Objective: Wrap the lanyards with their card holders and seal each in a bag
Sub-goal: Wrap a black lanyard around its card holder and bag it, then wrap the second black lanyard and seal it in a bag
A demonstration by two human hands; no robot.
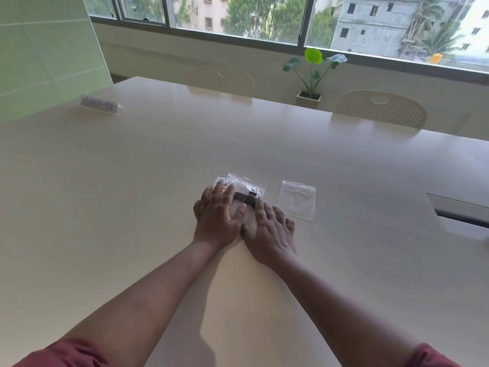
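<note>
A clear plastic bag (248, 185) lies on the pale table (132, 194) near its middle, with a black lanyard (244, 198) showing through it. My left hand (218, 217) lies flat on the bag's left side, fingers straight, pressing it down. Beside it, my right hand (272, 230) rests flat on the bag's near right corner with fingers spread. The card holder is hidden under my hands and the plastic. Another clear bag (297, 200) lies flat just to the right, apart from both hands.
A clear name stand (102, 104) sits at the far left of the table. A cable slot (461, 210) is set into the table at the right. Two cream chairs (381, 108) stand along the far edge, with a potted plant (312, 72) behind.
</note>
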